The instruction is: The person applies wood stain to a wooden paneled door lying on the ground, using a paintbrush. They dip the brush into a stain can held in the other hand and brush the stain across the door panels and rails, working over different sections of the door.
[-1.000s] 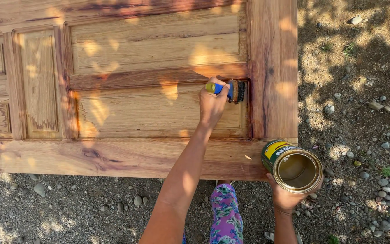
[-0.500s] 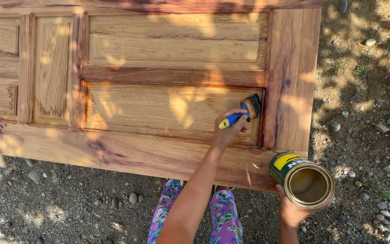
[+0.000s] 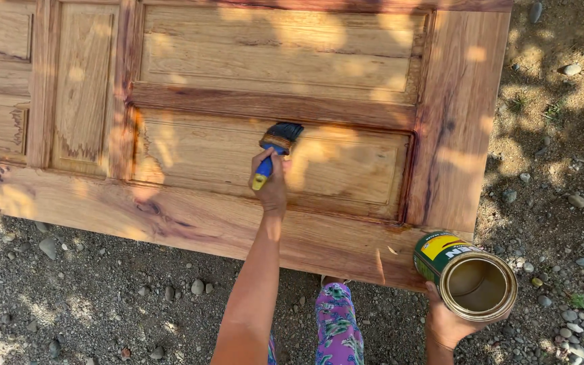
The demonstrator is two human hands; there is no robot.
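A wooden panelled door (image 3: 346,64) lies flat over gravel, its wood glossy and dark in places. My left hand (image 3: 274,188) grips a paintbrush (image 3: 276,143) with a blue and yellow handle. The dark bristles rest on the top edge of the lower panel, near the rail between the panels. My right hand (image 3: 449,326) holds an open round tin (image 3: 473,278) from below, just off the door's near right corner. The tin has a green and yellow label and brownish liquid inside.
Gravel and dirt ground (image 3: 103,297) with scattered stones surrounds the door, dappled with sun and shade. My leg in purple floral trousers (image 3: 338,326) shows beneath the door's near edge. More stones lie along the right side (image 3: 569,203).
My left hand has carried the brush leftward along the lower panel, from its right end to its middle. The tin in my right hand has stayed near the door's corner.
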